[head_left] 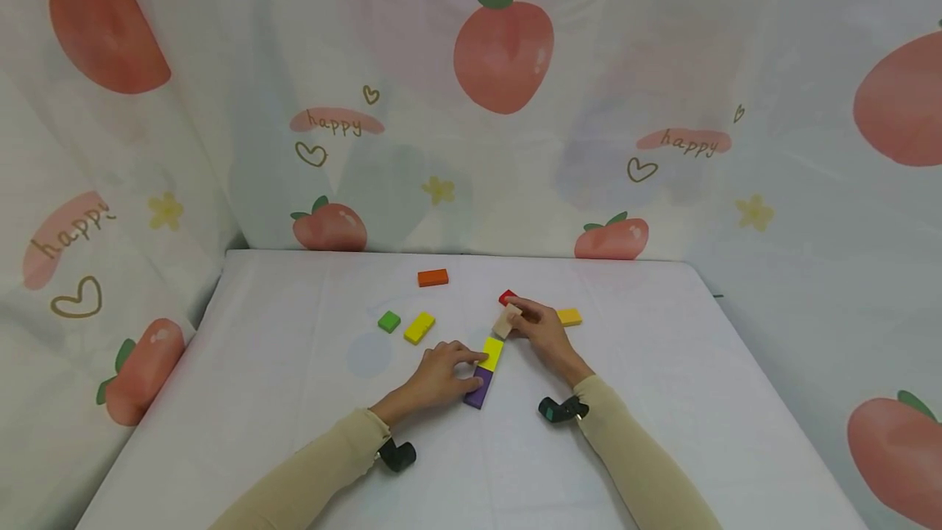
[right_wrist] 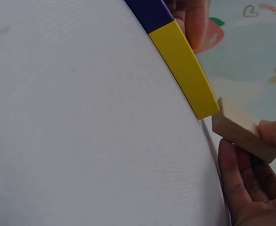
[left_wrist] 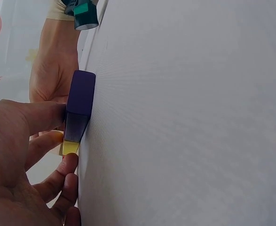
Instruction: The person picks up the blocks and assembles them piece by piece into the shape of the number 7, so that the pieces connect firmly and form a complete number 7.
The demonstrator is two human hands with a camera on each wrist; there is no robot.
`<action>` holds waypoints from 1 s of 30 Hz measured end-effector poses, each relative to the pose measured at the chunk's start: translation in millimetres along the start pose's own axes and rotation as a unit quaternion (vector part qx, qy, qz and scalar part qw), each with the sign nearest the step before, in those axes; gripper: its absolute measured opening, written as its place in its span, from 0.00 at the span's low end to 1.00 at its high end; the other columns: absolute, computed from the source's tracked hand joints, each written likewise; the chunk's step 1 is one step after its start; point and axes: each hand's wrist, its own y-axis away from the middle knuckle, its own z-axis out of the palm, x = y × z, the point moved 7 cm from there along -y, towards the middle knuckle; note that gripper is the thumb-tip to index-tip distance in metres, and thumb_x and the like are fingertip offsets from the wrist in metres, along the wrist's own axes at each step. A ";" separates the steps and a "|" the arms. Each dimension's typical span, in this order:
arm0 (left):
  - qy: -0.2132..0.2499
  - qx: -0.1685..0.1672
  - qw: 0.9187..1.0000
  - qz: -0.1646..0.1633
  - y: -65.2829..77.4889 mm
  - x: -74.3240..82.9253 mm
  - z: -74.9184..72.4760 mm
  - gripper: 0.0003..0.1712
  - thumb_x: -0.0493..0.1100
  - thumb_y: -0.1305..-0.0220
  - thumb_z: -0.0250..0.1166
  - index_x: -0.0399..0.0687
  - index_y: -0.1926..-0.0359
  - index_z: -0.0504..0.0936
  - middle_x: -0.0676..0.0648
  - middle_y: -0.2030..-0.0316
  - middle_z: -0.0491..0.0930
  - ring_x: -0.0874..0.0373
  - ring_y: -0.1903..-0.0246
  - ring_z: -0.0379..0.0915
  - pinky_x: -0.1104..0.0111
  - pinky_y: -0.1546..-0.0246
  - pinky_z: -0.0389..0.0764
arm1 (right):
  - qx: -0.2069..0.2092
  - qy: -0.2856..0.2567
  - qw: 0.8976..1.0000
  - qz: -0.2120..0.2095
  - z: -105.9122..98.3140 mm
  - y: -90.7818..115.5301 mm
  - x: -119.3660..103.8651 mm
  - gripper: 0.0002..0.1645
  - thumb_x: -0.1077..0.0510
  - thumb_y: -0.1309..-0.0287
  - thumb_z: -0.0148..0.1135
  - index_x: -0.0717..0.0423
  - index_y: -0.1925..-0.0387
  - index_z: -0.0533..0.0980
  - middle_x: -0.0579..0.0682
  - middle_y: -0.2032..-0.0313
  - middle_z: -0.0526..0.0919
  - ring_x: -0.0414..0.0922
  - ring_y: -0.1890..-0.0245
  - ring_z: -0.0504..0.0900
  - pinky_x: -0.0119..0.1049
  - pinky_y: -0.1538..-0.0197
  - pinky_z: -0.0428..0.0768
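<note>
A purple block (head_left: 478,388) and a yellow block (head_left: 491,354) lie end to end in a slanted line on the white table. On them rests my left hand (head_left: 436,376), thumb on the purple block and index finger on the yellow one; in the left wrist view, another fingertip (left_wrist: 71,160) is at the yellow block's side. My right hand (head_left: 543,335) pinches a plain wooden block (right_wrist: 243,127) between thumb and fingers. That block is tilted, its near corner right at the far end of the yellow block (right_wrist: 185,70) in the right wrist view.
Left of the line lie a green block (head_left: 388,321) and another yellow block (head_left: 419,328). Farther back is an orange block (head_left: 432,277). A red block (head_left: 507,297) shows just beyond the right hand, which partly covers a yellow-orange block (head_left: 570,316). A patterned curtain (head_left: 471,170) surrounds the table (head_left: 294,399).
</note>
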 end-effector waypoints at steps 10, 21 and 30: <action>0.000 -0.003 1.000 0.012 -0.4 0.0 0.4 0.24 0.52 0.39 0.69 0.61 0.41 0.81 0.53 0.52 0.79 0.55 0.50 0.70 0.61 0.51 0.64 | -0.005 0.022 1.000 -0.002 1.7 -2.0 0.3 0.25 0.53 0.33 0.60 0.52 0.37 0.74 0.56 0.36 0.74 0.47 0.53 0.79 0.28 0.53 0.83; -0.001 -0.002 1.000 0.008 -0.1 0.1 0.2 0.24 0.53 0.38 0.68 0.61 0.41 0.81 0.53 0.51 0.79 0.55 0.49 0.70 0.61 0.50 0.63 | -0.007 0.051 0.999 -0.005 3.1 -2.3 -2.0 0.24 0.53 0.33 0.60 0.50 0.37 0.75 0.56 0.38 0.76 0.48 0.54 0.79 0.30 0.52 0.83; 0.001 0.000 1.000 0.008 0.2 -0.1 0.1 0.24 0.53 0.39 0.68 0.61 0.41 0.81 0.54 0.52 0.79 0.55 0.50 0.70 0.61 0.50 0.63 | 0.013 0.075 0.997 -0.005 2.2 -4.0 -1.6 0.21 0.57 0.35 0.62 0.51 0.41 0.77 0.58 0.53 0.81 0.48 0.60 0.83 0.35 0.54 0.84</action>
